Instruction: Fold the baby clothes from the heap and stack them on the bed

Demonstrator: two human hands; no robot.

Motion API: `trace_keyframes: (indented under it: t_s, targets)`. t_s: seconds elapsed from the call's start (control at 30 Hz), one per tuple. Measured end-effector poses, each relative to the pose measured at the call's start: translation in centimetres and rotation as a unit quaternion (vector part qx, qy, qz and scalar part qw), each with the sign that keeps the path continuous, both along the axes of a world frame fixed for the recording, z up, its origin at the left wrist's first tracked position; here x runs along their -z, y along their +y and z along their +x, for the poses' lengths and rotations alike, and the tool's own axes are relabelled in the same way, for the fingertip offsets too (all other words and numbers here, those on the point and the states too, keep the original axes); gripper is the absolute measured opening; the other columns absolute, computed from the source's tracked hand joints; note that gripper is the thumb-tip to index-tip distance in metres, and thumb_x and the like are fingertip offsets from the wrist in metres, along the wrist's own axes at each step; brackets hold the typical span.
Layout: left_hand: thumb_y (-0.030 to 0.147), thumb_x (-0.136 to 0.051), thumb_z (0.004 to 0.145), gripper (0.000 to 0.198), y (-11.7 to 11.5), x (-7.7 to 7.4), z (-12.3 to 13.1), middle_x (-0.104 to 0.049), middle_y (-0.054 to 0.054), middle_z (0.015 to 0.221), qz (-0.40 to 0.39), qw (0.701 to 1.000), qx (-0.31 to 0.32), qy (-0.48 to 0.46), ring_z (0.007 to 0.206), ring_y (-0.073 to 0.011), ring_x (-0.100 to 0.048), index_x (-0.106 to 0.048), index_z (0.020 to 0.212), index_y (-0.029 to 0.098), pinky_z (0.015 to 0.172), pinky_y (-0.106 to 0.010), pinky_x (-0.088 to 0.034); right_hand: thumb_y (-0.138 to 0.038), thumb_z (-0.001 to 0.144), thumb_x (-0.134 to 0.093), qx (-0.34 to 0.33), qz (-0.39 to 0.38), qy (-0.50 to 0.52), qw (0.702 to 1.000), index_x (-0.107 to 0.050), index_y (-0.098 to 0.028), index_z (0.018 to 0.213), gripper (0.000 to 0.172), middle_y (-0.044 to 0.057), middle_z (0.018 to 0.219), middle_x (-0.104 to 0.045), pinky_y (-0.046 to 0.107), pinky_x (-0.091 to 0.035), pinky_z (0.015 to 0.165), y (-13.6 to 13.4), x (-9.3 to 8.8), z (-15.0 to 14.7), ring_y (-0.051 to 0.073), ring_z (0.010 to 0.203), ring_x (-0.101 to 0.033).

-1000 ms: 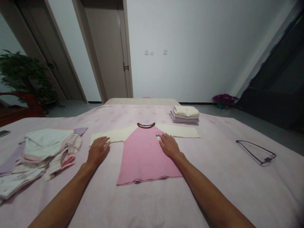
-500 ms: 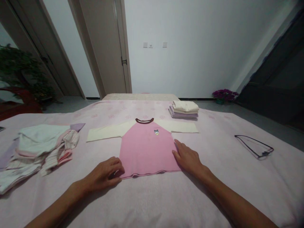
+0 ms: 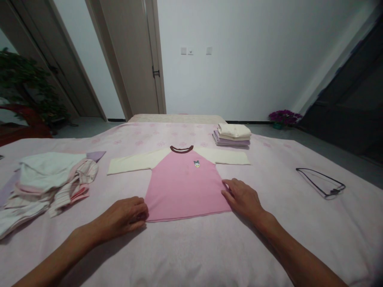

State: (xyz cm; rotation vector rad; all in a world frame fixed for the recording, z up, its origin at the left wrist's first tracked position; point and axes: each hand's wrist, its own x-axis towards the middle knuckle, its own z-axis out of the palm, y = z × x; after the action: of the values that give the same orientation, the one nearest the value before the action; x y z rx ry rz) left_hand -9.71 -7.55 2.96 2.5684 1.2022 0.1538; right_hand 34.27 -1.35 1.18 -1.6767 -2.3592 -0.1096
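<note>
Pale pink cloth (image 3: 191,251) spreads beneath the left hand (image 3: 130,213), curled at the near corner of the pink shirt (image 3: 184,189), and the right hand (image 3: 242,197), loosely bent at its opposite side. Flat, the shirt lies between and beyond them; whether either grips fabric, I cannot tell.

Shirt (image 3: 185,187), pink with cream sleeves (image 3: 131,162), laid flat on pink sheet (image 3: 191,255). Left hand (image 3: 127,214), curled, at lower left corner; right hand (image 3: 244,200) along opposite side. Folded clothes (image 3: 232,134), stacked, beyond. Loose clothes (image 3: 52,171), heaped, left. Black loop (image 3: 323,175), right.
</note>
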Motion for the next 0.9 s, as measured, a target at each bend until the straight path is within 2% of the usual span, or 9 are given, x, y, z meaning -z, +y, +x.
trace_keyframes:
  t_s: [0.07,0.17,0.27,0.37,0.53,0.7,0.9]
  targets:
    - [0.026,-0.055,0.094,0.006,0.3,0.2,0.8,-0.061,-0.002,0.094,0.012,1.0,0.005,-0.005,0.082,-0.0158,-0.057,-0.06,0.096,0.024,0.07,-0.025,-0.038,-0.033,0.096,-0.051,-0.08,0.009,0.028,0.996,-0.066,-0.02,0.105,0.021,0.008,0.099,-0.068,0.032,-0.041,0.08,-0.6,-0.7,-0.8,0.022,0.092,-0.06]
    - [0.027,-0.054,0.095,0.007,0.6,0.7,2.3,-0.061,-0.003,0.094,0.023,0.999,0.031,-0.02,0.083,-0.0163,-0.056,-0.06,0.097,0.024,0.069,-0.025,-0.037,-0.028,0.091,-0.058,-0.202,-0.04,0.075,0.976,-0.065,-0.02,0.094,0.01,0.004,0.091,-0.065,0.03,-0.04,0.078,-1.3,-1.4,-2.2,0.018,0.085,-0.057]
    - [0.022,-0.05,0.096,0.009,0.7,1.2,3.4,-0.061,-0.002,0.091,0.017,0.999,0.044,-0.026,0.082,-0.0154,-0.055,-0.059,0.095,0.024,0.069,-0.025,-0.037,-0.026,0.089,-0.063,-0.266,-0.069,0.07,0.959,-0.063,-0.02,0.088,0.006,0.002,0.086,-0.064,0.031,-0.038,0.078,-1.8,-1.3,-3.2,0.017,0.083,-0.055]
    - [0.018,-0.049,0.096,0.01,0.5,1.8,3.8,-0.062,-0.001,0.092,0.005,0.999,0.02,-0.031,0.081,-0.0144,-0.056,-0.058,0.095,0.023,0.069,-0.024,-0.038,-0.026,0.092,-0.06,-0.289,-0.054,0.041,0.955,-0.062,-0.02,0.087,0.009,0.003,0.086,-0.063,0.032,-0.036,0.078,-1.9,-1.0,-3.6,0.018,0.083,-0.053]
    - [0.021,-0.051,0.095,0.007,0.7,2.4,3.4,-0.062,-0.001,0.09,-0.013,0.999,-0.007,-0.032,0.079,-0.0144,-0.056,-0.056,0.091,0.022,0.069,-0.024,-0.039,-0.021,0.093,-0.055,-0.298,-0.012,0.014,0.954,-0.06,-0.019,0.084,0.011,0.004,0.083,-0.062,0.033,-0.033,0.075,-1.7,-0.6,-3.6,0.018,0.08,-0.05]
    - [0.023,-0.047,0.098,0.012,0.8,2.4,3.2,-0.06,-0.001,0.086,-0.017,1.0,0.0,-0.024,0.077,-0.0143,-0.054,-0.055,0.089,0.022,0.068,-0.025,-0.038,-0.018,0.091,-0.054,-0.316,-0.014,0.021,0.948,-0.058,-0.019,0.082,0.011,0.004,0.08,-0.06,0.033,-0.033,0.075,-1.8,-0.7,-3.5,0.017,0.078,-0.049]
    - [0.024,-0.052,0.095,0.004,0.5,3.0,3.2,-0.06,-0.002,0.095,0.002,0.999,-0.028,-0.035,0.082,-0.0154,-0.055,-0.055,0.098,0.023,0.07,-0.025,-0.038,-0.017,0.09,-0.053,-0.328,-0.018,0.029,0.944,-0.056,-0.02,0.08,0.01,0.003,0.08,-0.059,0.033,-0.032,0.075,-1.9,-0.5,-3.5,0.018,0.077,-0.047]
